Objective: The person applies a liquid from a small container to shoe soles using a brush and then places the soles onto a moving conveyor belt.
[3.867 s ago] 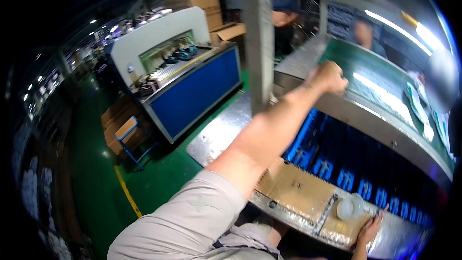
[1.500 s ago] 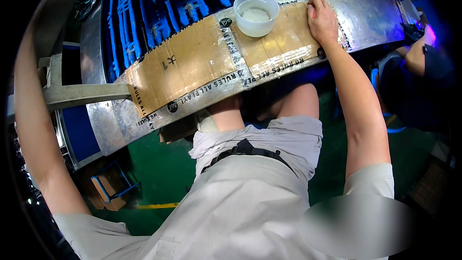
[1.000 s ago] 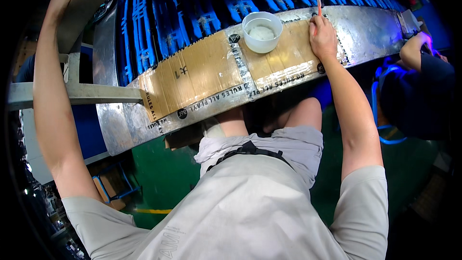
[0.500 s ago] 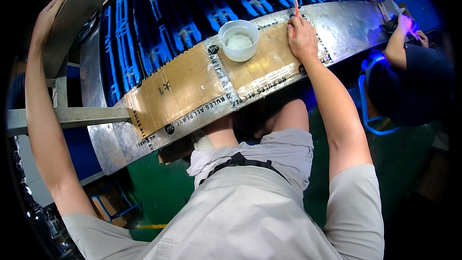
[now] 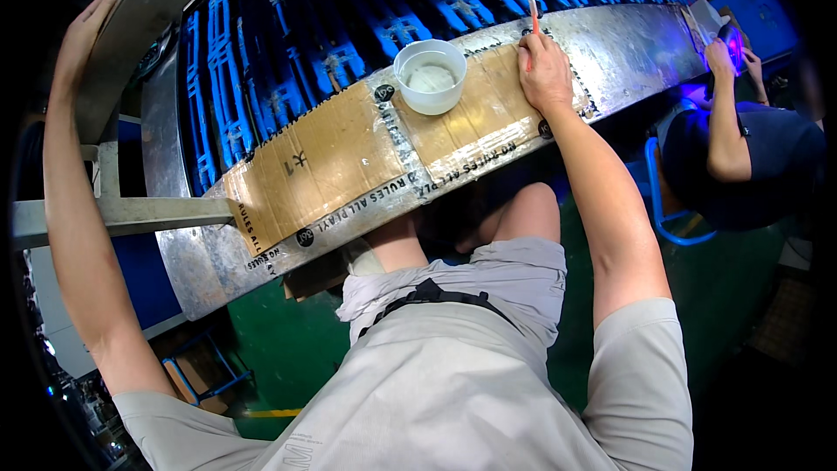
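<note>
My right hand [image 5: 547, 74] rests on the cardboard near the far edge of the metal ledge, its fingers closed round a slim orange-red brush [image 5: 534, 19] that points up and away. The brush's pale tip is too small to make out clearly. Left of that hand stands a translucent white plastic bowl [image 5: 446, 101] with a little whitish, cloudy content inside. At the far left, my left arm is raised and my left hand [image 5: 91, 24] lies against the grey metal frame [image 5: 144, 13], fingers stretched out and holding nothing.
Flattened, taped cardboard [image 5: 318, 166] covers part of the metal ledge [image 5: 628, 44]. Beyond it runs a dark conveyor with blue slatted parts [image 5: 228, 78]. A metal bar [image 5: 131, 210] juts in from the left. A co-worker [image 5: 741, 144] sits at the right beside a blue-framed stool [image 5: 656, 196].
Both my hands stay nearly where they were, the brush still in my right. At the right, the co-worker's arms have shifted, and a round purple-lit object now shows near those hands.
</note>
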Demonstrator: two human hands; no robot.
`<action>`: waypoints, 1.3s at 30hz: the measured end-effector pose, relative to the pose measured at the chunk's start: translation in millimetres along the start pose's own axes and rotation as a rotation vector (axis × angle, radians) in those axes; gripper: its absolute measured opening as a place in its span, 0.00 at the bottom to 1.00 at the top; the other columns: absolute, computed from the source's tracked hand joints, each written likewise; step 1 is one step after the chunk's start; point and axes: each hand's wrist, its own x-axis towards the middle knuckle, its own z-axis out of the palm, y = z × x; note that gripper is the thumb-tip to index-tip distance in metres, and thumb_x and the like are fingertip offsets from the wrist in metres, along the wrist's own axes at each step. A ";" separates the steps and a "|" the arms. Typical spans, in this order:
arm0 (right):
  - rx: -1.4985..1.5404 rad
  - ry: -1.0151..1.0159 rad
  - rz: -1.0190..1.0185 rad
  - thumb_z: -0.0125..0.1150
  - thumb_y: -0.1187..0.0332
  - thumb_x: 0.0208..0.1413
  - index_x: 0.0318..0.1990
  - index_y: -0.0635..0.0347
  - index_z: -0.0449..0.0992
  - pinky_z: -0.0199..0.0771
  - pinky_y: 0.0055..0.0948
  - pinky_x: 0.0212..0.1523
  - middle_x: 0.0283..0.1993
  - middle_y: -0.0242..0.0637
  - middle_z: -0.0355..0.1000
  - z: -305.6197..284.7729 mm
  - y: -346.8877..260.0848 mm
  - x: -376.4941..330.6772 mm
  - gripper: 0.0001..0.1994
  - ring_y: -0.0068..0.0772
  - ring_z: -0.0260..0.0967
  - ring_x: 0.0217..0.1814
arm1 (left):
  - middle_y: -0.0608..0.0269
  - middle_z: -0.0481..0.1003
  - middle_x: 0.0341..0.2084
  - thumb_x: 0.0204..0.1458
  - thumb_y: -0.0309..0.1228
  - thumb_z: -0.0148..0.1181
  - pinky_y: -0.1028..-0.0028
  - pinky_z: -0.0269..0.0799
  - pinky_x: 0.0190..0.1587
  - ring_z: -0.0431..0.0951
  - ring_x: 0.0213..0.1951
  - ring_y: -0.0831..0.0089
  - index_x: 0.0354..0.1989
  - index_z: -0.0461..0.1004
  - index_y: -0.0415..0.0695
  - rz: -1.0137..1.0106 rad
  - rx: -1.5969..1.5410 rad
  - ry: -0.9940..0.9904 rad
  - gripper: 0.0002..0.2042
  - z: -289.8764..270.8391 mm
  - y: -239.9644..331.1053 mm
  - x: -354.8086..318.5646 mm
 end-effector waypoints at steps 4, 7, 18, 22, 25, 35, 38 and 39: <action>0.000 0.006 -0.003 0.59 0.65 0.64 0.44 0.54 0.76 0.69 0.49 0.58 0.47 0.43 0.75 -1.2 -1.0 -0.6 0.06 0.51 0.72 0.54 | 0.65 0.81 0.53 0.68 0.42 0.59 0.81 0.71 0.56 0.79 0.53 0.79 0.62 0.78 0.41 0.042 0.028 -0.021 0.21 -1.5 -0.8 2.7; 0.003 0.015 -0.009 0.58 0.65 0.64 0.44 0.54 0.76 0.69 0.49 0.58 0.46 0.43 0.75 -0.9 -1.1 -0.4 0.06 0.51 0.72 0.54 | 0.65 0.82 0.51 0.67 0.43 0.60 0.81 0.70 0.56 0.79 0.52 0.79 0.62 0.79 0.40 0.014 0.025 -0.008 0.22 -1.4 -1.2 3.2; 0.028 0.009 -0.001 0.58 0.65 0.64 0.44 0.55 0.75 0.68 0.48 0.60 0.47 0.44 0.74 -0.9 -1.7 -0.8 0.06 0.51 0.72 0.55 | 0.65 0.83 0.50 0.66 0.44 0.61 0.80 0.70 0.56 0.79 0.51 0.78 0.59 0.80 0.39 0.058 0.089 0.003 0.22 2.8 3.2 -4.0; 0.025 -0.003 0.005 0.58 0.65 0.64 0.44 0.55 0.76 0.68 0.48 0.60 0.47 0.44 0.74 -1.3 -2.0 -0.4 0.06 0.50 0.71 0.55 | 0.63 0.83 0.49 0.65 0.44 0.61 0.79 0.70 0.56 0.79 0.51 0.77 0.58 0.81 0.38 0.091 0.130 0.026 0.22 5.4 8.9 -7.9; 0.019 0.001 0.004 0.58 0.66 0.64 0.44 0.55 0.76 0.68 0.48 0.59 0.47 0.44 0.74 -2.5 -3.2 -0.8 0.06 0.51 0.71 0.55 | 0.63 0.83 0.49 0.65 0.44 0.61 0.79 0.70 0.56 0.79 0.51 0.77 0.58 0.81 0.39 0.107 0.159 0.045 0.22 7.8 14.3 -11.4; 0.031 0.049 -0.040 0.58 0.67 0.63 0.43 0.55 0.75 0.69 0.49 0.57 0.46 0.45 0.74 1.3 0.2 -1.7 0.05 0.53 0.71 0.53 | 0.59 0.84 0.49 0.64 0.44 0.62 0.76 0.71 0.58 0.80 0.52 0.73 0.56 0.82 0.38 0.133 0.209 0.087 0.22 14.8 24.7 -24.1; 0.021 0.070 -0.053 0.59 0.68 0.61 0.43 0.56 0.75 0.70 0.52 0.54 0.46 0.47 0.74 6.2 5.5 -1.9 0.05 0.55 0.72 0.51 | 0.57 0.84 0.48 0.62 0.45 0.64 0.74 0.72 0.58 0.81 0.51 0.73 0.55 0.82 0.38 0.154 0.267 0.128 0.23 20.8 31.6 -28.3; 0.014 0.074 -0.062 0.59 0.69 0.60 0.43 0.57 0.75 0.71 0.53 0.51 0.45 0.48 0.74 6.6 6.9 -2.0 0.06 0.57 0.72 0.49 | 0.59 0.85 0.44 0.61 0.46 0.65 0.74 0.74 0.53 0.81 0.47 0.74 0.53 0.83 0.39 0.187 0.258 0.125 0.22 23.6 34.0 -30.5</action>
